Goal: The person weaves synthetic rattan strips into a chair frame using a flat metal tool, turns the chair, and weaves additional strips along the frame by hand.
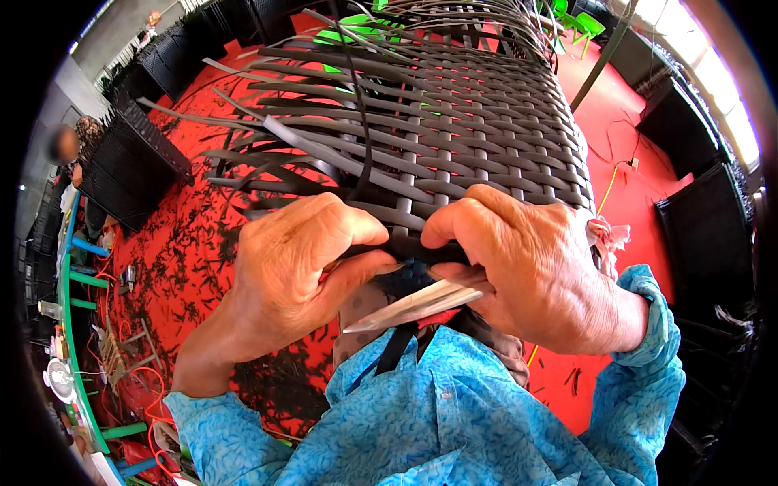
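Note:
A dark woven panel (486, 121) of flat plastic strips lies in front of me, with long loose strip ends (300, 146) fanning out to the left. At its near edge my left hand (300, 271) pinches a dark weaving strip (409, 247) between thumb and fingers. A short way to the right, my right hand (523, 267) grips the same strip. Tucked in the right hand is also a pointed flat tool (413, 306), pale and blade-like, its tip reaching left below the left thumb. The right fingers hide its other end.
Strip scraps (194, 259) litter the red floor (624, 267). Dark woven panels (130, 162) stand at the left, others (705, 227) at the right. Another person (85, 138) is at the far left, near a green-edged table (69, 324) with a small fan (58, 379). Green chairs (585, 26) stand behind.

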`<state>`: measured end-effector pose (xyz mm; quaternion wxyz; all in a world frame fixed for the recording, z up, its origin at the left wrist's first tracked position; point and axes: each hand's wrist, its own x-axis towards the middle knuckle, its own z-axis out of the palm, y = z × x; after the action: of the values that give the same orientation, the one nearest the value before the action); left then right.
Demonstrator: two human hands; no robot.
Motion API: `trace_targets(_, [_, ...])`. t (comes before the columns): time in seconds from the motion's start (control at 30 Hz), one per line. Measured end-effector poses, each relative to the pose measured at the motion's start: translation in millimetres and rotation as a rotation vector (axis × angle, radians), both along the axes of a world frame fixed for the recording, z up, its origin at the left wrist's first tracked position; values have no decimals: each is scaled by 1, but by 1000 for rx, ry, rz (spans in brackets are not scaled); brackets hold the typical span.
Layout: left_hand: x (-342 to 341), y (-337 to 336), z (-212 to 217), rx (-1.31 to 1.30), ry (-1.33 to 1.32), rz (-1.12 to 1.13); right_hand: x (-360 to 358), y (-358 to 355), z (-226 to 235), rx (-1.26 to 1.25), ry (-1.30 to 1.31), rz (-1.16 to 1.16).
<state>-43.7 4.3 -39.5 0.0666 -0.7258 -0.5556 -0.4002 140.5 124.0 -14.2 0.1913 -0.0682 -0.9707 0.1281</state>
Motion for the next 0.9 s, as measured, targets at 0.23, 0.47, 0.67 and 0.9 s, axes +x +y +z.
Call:
trace_targets(0.23, [5, -2, 18, 13, 339, 120, 23, -7, 7, 198, -83, -129])
trace_targets(0.47, [15, 3, 26, -92, 369, 178, 26, 0, 4, 180, -43, -93])
trace_targets(0.67, [11, 2, 22, 3, 405, 149, 23, 3, -5, 145, 87, -38])
trace_targets(0.9, [19, 3, 15, 243, 490, 182, 26, 2, -9, 215, 187, 62])
